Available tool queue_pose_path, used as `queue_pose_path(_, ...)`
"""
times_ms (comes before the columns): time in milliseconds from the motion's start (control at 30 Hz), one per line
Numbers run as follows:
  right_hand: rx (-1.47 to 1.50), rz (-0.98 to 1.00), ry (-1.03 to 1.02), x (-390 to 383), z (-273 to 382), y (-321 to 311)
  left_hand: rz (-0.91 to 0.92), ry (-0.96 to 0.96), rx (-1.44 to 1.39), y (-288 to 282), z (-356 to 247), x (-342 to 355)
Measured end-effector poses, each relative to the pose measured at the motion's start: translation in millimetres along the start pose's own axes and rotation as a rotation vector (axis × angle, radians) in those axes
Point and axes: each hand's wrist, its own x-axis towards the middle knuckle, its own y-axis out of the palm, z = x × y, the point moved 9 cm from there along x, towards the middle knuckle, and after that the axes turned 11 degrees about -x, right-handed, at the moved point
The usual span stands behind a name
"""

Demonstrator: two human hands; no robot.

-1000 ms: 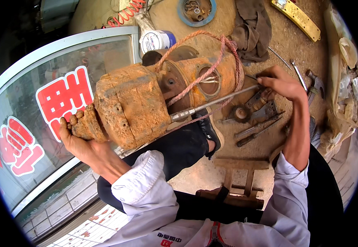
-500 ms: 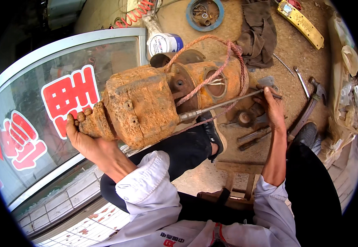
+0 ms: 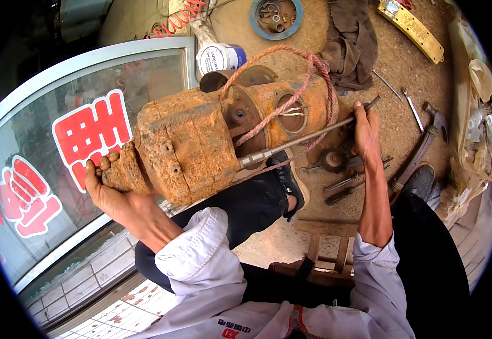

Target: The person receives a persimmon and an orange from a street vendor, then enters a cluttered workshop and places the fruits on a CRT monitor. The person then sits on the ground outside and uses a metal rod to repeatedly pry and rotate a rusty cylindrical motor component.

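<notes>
A heavy, rust-covered machine (image 3: 189, 147), shaped like an electric motor, lies across the middle in front of me. My left hand (image 3: 124, 208) is curled around its narrow left end. A long-shafted socket wrench (image 3: 297, 143) runs along the machine's near side, its socket end against the edge of the thick rusty body. At the far end of the shaft, my right hand (image 3: 369, 133) grips the wrench by its short angled handle, thumb on top. A pink rope (image 3: 283, 110) loops over the machine's right part, beside a round opening with pale wires. The fastener at the socket is hidden.
Behind the machine stand a white-and-blue tub (image 3: 221, 57) and a blue-rimmed pan (image 3: 253, 24) of small parts. A dark cloth (image 3: 350, 48), a spanner (image 3: 413, 110) and a hammer (image 3: 421, 152) lie to the right. A framed glass panel (image 3: 161, 73) is at left.
My right hand has turned the wrench handle: its short end pointed down to the right and now points up. The left hand keeps its hold. The whole view has shifted slightly.
</notes>
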Motion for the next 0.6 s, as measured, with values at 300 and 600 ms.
queue_pose_path(300,-0.681,0.285,-0.056,2,20,8,-0.007,0.009,-0.006,3,3,-1)
queue_pose_path(600,-0.876,0.537,-0.039,15,26,13,0.006,-0.003,-0.018,-2,3,1)
